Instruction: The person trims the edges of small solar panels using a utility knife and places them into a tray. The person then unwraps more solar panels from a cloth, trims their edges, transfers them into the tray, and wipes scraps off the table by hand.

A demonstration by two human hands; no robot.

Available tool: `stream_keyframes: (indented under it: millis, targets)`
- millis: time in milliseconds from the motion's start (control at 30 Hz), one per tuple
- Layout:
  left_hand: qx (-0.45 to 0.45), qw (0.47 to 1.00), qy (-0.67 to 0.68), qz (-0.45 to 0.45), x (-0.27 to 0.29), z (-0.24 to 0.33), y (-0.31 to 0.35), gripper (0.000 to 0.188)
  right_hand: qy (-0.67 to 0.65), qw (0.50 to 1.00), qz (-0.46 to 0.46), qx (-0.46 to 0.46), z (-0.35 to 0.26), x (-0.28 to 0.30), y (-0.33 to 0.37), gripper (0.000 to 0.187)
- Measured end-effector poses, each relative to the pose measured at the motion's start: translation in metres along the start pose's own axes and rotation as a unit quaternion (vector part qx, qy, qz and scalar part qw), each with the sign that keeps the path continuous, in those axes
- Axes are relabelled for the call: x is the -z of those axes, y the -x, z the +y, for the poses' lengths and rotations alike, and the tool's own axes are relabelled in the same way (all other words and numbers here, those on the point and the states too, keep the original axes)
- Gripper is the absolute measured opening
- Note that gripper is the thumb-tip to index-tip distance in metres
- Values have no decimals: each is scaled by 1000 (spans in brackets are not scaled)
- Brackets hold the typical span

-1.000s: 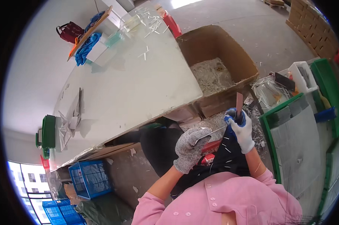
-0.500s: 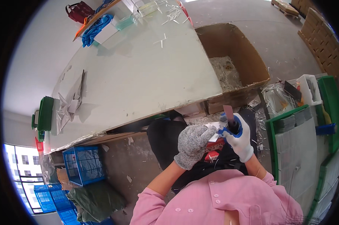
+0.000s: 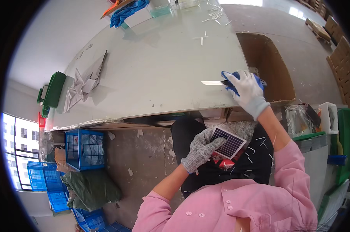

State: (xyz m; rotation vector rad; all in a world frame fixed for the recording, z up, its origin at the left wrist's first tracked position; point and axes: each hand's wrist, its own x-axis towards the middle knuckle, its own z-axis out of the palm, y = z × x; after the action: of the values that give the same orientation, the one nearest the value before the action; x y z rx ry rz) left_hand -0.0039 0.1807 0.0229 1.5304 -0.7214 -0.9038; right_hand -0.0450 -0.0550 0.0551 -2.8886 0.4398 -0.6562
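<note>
My left hand (image 3: pixel 201 150), in a grey knitted glove, pinches a small solar panel (image 3: pixel 230 143) by its left side. The panel has dark cells and a white border, and its face is tilted up over my lap. My right hand (image 3: pixel 246 91), in a white glove with blue coating, is closed around the dark handle of a knife (image 3: pixel 213 82). The blade points left above the table's right edge, beside the cardboard box. Partly hidden under the panel, a red thing (image 3: pixel 224 164) lies on my lap. Thin white strips (image 3: pixel 262 142) are scattered on my dark trousers.
The pale table (image 3: pixel 175 77) carries crumpled silver sheeting (image 3: pixel 82 87) and white strips (image 3: pixel 217 13). An open cardboard box (image 3: pixel 273 69) adjoins its right edge. Blue crates (image 3: pixel 86 149) and a dark green sack (image 3: pixel 90 189) stand at left. A white bin (image 3: pixel 329 118) is at right.
My right hand has moved from my lap up to the table's right edge with the knife. My left hand now holds the panel face up. The view has shifted.
</note>
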Motion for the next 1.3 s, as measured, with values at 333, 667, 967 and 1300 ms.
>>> stream_keyframes:
  millis: [333, 667, 967, 1300]
  targets:
    - [177, 849, 491, -85, 10, -60, 2, 42, -13, 997, -8, 70, 2, -44, -51, 58]
    - [262, 816, 505, -104, -18, -60, -12, 43, -242, 950, 91, 176, -17, 43, 7, 62]
    - [-181, 934, -156, -265, -58, -94, -9, 55, -153, 937, -234, 212, 25, 53, 155, 34]
    - [253, 897, 264, -248, -78, -103, -12, 64, 55, 961, -207, -176, 235, 113, 294, 26]
